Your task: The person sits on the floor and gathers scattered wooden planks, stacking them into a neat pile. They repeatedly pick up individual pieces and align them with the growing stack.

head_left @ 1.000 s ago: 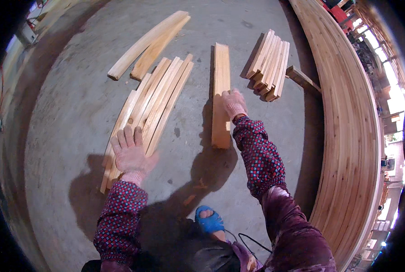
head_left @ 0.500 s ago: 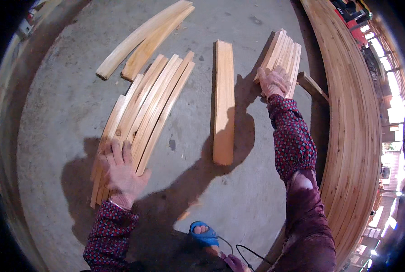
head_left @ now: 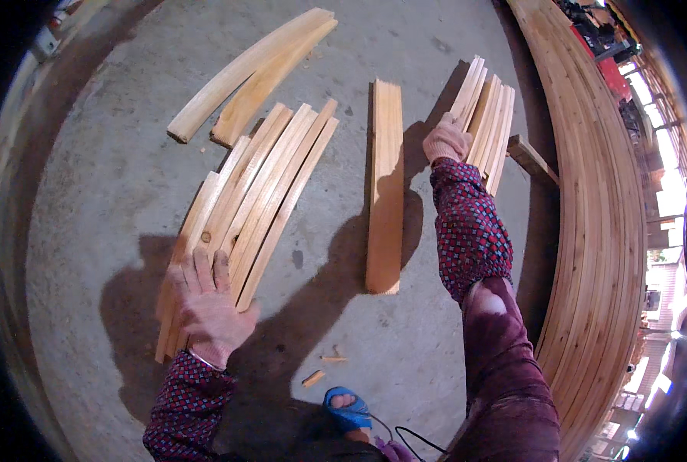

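Both hands [head_left: 216,316] are wearing pink gloves [head_left: 446,142]; red-and-blue patterned cuffs [head_left: 473,231] are showing at seven and three o'clock, a purple sleeve [head_left: 505,362] (pale-patched) at four, a blue sandal [head_left: 351,420] at six.

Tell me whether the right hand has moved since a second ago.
Yes: judged against the long wood stack on the right, the right hand has moved rightward, from the single board to the short strips.

One board [head_left: 388,154] lies on the floor [head_left: 451,346]. From it, sticks [head_left: 243,173] lie at nine o'clock, two boards [head_left: 235,85] at ten, more sticks [head_left: 491,131] at two, a wood stack [head_left: 590,208] at three.
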{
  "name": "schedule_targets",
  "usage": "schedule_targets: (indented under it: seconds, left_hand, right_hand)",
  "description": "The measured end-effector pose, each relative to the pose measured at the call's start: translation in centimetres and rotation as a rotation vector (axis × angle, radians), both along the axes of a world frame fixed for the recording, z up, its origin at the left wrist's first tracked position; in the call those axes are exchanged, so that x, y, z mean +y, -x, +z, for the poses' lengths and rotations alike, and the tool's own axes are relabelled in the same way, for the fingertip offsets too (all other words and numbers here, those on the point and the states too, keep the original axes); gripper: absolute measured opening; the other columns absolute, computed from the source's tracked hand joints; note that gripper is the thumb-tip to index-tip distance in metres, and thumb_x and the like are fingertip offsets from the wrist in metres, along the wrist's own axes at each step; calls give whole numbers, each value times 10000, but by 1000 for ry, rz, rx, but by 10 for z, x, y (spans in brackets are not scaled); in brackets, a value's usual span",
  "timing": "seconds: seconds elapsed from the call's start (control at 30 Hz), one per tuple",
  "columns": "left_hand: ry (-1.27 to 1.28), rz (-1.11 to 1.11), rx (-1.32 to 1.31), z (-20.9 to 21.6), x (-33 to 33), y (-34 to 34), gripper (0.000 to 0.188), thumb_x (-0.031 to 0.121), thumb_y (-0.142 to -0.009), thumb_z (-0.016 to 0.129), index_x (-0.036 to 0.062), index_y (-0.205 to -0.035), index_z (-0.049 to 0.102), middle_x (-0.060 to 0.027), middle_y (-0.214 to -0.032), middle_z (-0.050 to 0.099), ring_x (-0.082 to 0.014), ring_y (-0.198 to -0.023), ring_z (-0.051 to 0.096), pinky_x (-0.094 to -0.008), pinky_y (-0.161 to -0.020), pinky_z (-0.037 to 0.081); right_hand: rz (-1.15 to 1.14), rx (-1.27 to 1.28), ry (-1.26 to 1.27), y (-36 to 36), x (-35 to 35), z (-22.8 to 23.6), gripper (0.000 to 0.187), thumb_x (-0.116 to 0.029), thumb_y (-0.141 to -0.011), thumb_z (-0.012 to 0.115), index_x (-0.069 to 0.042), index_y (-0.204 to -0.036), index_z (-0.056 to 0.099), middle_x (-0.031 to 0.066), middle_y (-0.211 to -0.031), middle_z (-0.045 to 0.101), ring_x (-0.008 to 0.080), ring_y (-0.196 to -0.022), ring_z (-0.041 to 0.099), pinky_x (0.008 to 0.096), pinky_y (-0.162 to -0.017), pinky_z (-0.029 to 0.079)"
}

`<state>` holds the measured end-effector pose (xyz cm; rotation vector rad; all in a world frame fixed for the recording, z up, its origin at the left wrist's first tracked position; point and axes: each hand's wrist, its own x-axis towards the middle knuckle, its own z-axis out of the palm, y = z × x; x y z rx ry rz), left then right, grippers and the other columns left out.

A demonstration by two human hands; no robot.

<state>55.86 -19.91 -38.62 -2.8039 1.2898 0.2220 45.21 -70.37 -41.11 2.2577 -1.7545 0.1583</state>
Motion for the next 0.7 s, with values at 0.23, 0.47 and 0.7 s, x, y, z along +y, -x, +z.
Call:
schedule_targets:
  seconds: [0.23,0.47,0.7]
  left_hand:
    - [-78,51,19,7,-8,-1,1018,648,-782,622,45,-1564,375,-172,-1640,274,-411,-1530,136,-577,-1238,68]
    - [-95,56,6,1,-9,1,1023,673,-792,617,40,-1559,377,-185,-1637,274,-415,-1531,120,-567,-1242,32]
    - [-8,-35,73,4,-6,-3,1061,615,-758,684,-55,-1520,372,-307,-1608,228,-510,-1504,134,-648,-1224,74]
  right_hand:
    - [150,-475,-92,53,12,-38,453,-148,-828,652,68,-1208,533,305,-1227,582,481,-1182,557,500,-1018,473]
    - [-133,-554,-231,22,21,12,870,-494,-759,767,118,-1305,475,300,-1329,515,437,-1278,510,486,-1041,470]
    - [-223,-198,-347,-18,-12,22,1184,-680,-696,777,-29,-1551,280,262,-1531,388,423,-1385,452,533,-1086,442]
